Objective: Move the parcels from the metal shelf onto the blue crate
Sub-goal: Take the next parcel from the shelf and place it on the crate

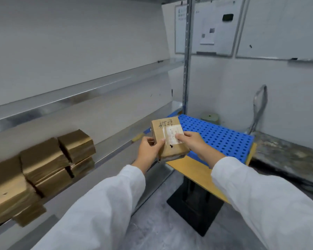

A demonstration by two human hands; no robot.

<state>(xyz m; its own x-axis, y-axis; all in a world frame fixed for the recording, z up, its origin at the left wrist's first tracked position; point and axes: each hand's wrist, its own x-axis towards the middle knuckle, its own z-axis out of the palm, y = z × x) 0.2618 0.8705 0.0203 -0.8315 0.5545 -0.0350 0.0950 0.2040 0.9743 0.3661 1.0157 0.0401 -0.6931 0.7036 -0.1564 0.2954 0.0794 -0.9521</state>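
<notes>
The cardboard parcel [167, 139] carries dark handwritten characters across its top face, upside down from here and not legible. A white label [173, 135] taped onto it bears small printed lines, too blurred to read. Sheets of paper [208, 33] on the whiteboard [204, 26] behind the shelf post show grey printed blocks, also unreadable. No brand or number can be made out anywhere.

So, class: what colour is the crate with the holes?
Blue crate, clearest in the head view.
</notes>
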